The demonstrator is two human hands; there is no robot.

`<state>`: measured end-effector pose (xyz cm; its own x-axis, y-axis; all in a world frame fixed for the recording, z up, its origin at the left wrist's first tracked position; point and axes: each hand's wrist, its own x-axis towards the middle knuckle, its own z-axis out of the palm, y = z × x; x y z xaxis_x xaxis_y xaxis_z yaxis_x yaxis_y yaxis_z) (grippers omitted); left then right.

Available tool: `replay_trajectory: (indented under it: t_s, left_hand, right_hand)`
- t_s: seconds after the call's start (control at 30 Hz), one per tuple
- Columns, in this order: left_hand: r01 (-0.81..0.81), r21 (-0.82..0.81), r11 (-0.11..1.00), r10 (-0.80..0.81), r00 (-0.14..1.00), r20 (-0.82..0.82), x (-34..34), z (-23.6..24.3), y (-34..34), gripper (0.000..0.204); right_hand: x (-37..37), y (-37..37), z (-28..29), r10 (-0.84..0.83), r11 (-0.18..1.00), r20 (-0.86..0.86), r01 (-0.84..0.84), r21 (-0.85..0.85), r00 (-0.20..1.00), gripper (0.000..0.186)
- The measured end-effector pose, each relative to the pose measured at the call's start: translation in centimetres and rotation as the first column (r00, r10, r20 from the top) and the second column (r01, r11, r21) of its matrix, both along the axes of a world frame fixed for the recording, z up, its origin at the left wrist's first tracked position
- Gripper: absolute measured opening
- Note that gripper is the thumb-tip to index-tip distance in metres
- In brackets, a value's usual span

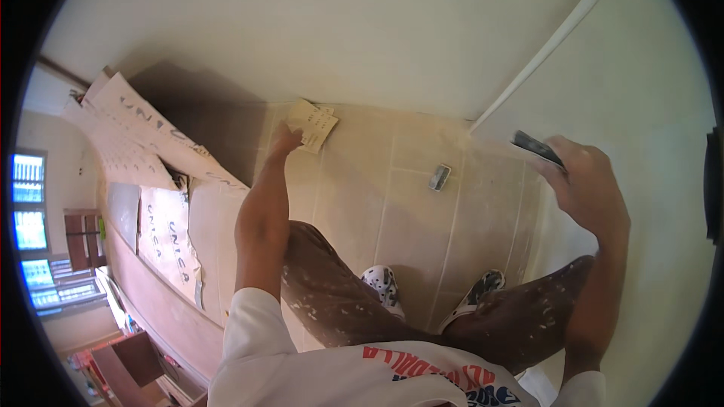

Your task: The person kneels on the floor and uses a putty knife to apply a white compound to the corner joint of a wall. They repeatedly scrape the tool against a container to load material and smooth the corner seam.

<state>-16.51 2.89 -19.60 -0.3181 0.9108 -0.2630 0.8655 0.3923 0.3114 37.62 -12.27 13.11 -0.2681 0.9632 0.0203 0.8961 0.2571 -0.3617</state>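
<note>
My left hand (287, 138) reaches out to the foot of the far wall. Its fingers are closed on the edge of yellowish printed sandpaper sheets (320, 126), which overlap one another; the fingertips are partly hidden. On the right, my right hand (596, 185) is raised beside the right wall. It grips a dark, flat sanding block (538, 148) with a pale lower edge, held apart from the floor. A small grey block with a light rim (440, 178) lies on the tiles between my hands.
Large printed cardboard sheets (154, 132) lean and lie at the left. A white strip (554, 41) runs up the corner where the walls meet. My feet in patterned clogs (383, 286) stand on the tiled floor (354, 196). Wooden furniture (128, 369) is at the lower left.
</note>
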Motion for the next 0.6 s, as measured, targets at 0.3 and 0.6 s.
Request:
replay_trajectory:
  t_s: [0.3,0.6]
  left_hand:
    - [-0.013,0.093,0.996,0.006,0.997,0.072,1.1,-4.2,2.2,0.068]
    - [0.064,-0.095,0.993,-0.064,0.998,0.002,4.4,-1.0,0.5,0.055]
  right_hand:
    - [1.1,-1.8,2.0,-0.233,0.966,-0.059,0.225,-0.124,0.971,0.016]
    - [0.7,1.0,-0.9,-0.217,0.976,-0.247,0.203,-0.080,0.944,0.016]
